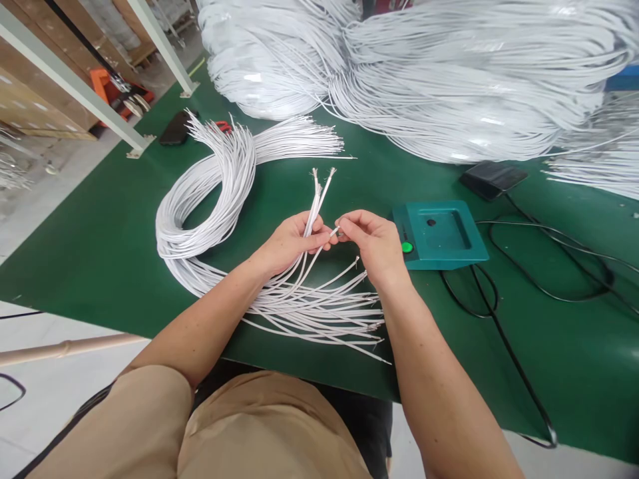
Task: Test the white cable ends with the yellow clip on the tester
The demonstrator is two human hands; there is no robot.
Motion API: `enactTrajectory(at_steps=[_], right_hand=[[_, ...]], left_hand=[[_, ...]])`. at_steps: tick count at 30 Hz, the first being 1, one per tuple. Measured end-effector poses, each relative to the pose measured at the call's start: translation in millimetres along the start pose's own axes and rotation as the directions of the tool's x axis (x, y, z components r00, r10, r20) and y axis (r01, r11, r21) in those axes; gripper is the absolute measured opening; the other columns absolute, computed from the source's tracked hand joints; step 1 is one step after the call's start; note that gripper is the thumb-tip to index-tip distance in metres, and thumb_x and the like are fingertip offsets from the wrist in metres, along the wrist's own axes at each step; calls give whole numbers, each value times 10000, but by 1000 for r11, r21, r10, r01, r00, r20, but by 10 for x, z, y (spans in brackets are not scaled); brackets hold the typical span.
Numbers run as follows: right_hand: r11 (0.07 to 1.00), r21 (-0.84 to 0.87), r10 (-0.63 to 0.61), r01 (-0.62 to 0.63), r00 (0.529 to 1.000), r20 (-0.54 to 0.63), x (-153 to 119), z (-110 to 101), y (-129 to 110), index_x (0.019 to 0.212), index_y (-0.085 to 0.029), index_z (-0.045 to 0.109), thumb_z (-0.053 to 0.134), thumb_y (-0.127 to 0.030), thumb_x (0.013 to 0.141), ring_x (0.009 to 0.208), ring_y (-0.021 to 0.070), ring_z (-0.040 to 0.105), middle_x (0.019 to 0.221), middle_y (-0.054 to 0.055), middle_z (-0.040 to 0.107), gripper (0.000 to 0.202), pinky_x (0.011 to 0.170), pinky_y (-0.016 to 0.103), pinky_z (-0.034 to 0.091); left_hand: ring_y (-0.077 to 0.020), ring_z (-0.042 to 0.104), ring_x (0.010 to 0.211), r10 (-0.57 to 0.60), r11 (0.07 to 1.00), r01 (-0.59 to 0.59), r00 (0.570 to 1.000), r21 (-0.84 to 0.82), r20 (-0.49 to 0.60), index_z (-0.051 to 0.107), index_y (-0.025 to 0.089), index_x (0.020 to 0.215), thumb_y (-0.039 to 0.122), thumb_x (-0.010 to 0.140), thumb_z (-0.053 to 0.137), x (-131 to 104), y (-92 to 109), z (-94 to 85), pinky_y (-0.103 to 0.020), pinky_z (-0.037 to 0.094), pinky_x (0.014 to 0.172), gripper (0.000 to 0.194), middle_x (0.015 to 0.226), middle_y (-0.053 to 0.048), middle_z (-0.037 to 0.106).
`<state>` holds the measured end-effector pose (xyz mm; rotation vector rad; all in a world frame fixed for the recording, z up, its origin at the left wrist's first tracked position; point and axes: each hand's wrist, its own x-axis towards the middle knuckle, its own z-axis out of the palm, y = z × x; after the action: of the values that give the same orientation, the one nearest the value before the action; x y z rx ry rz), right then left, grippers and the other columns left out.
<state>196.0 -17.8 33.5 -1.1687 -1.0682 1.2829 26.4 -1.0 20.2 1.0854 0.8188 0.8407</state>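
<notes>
This looks like a factory workshop: a green workbench (pixel 84 259) spreads out under the left hand (pixel 292 245) and right hand (pixel 374 241), and heavy bundles of white cable (pixel 464 80) are heaped beyond them. Just right of the right hand sits a teal unit (pixel 452 229) with a bright green button. Well past the left hand, behind metal posts (pixel 74 86), stand cardboard boxes (pixel 42 86) and an orange pallet truck (pixel 101 86), apparently.

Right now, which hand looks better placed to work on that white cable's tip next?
Probably the right hand: its thumb and fingers meet at the tip of the white cable, while the left hand is occupied holding several other cables.
</notes>
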Motion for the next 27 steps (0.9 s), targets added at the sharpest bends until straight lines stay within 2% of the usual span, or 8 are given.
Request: enactTrajectory(at_steps=[3, 6, 10, 13, 16, 21, 24, 27], right_hand=[[990, 115, 66, -79, 992, 111, 15, -17, 14, 676, -167, 647, 744, -350, 734, 610, 98, 524, 628, -7, 586, 215, 637, 245, 439], [950, 210, 183, -231, 958, 222, 20, -37, 4, 702, -159, 641, 759, -500, 730, 610, 106, 537, 647, 8, 581, 362, 642, 254, 465], [963, 140, 216, -230, 971, 103, 7, -15, -21, 856, -162, 696, 698, -665, 740, 667, 124, 587, 769, 46, 650, 516, 683, 270, 519], [981, 53, 182, -185, 981, 65, -10, 28, -21, 831, -163, 698, 783, -595, 686, 693, 113, 598, 800, 38, 678, 463, 699, 249, 518], [993, 20, 119, -120, 992, 33, -19, 61, -2, 812, -164, 704, 859, -472, 618, 706, 113, 612, 786, 18, 690, 395, 712, 252, 518], [998, -13, 67, -67, 997, -27, -15, 69, 22, 761, -165, 734, 797, -329, 682, 665, 107, 585, 737, 9, 691, 193, 720, 270, 516], [990, 61, 128, -127, 992, -6, -6, 57, 22, 778, -162, 751, 784, -293, 675, 676, 99, 584, 769, 16, 697, 170, 718, 258, 512], [945, 208, 246, -251, 968, 50, 12, 37, 32, 714, -153, 720, 797, -284, 644, 610, 79, 544, 670, -7, 631, 167, 681, 248, 515]], left_hand=[[-84, 601, 690, 17, 1000, -17, 999, 10, 34, 391, 163, 749, 271, 783, 764, -5, -7, 11, -197, 375, 582, 389, 798, -24, 673], [-94, 609, 698, 29, 999, -29, 1000, 42, 9, 409, 161, 746, 294, 780, 767, -5, -19, 21, -211, 403, 608, 384, 792, -26, 673], [-106, 629, 730, 51, 998, -47, 993, 48, -104, 438, 153, 747, 287, 724, 806, 8, -23, 12, -219, 430, 633, 393, 824, -31, 683], [-111, 635, 746, 74, 996, -66, 986, 60, -151, 478, 146, 762, 273, 687, 833, 13, -23, -3, -223, 446, 652, 384, 801, -13, 664], [-98, 625, 721, 91, 993, -79, 987, 91, -135, 506, 144, 785, 288, 689, 841, 9, -32, -10, -223, 454, 667, 377, 769, 13, 631], [-97, 596, 720, 94, 985, -69, 983, 160, -156, 529, 147, 798, 321, 673, 850, 1, -52, -14, -229, 450, 670, 386, 805, 6, 637], [-91, 565, 698, 102, 981, -71, 981, 183, -166, 545, 147, 798, 330, 665, 849, -3, -56, -14, -233, 446, 667, 378, 807, 1, 640], [-89, 555, 694, 108, 980, -78, 982, 185, -156, 559, 151, 808, 332, 677, 839, -13, -54, 5, -238, 452, 679, 359, 823, 2, 635]])
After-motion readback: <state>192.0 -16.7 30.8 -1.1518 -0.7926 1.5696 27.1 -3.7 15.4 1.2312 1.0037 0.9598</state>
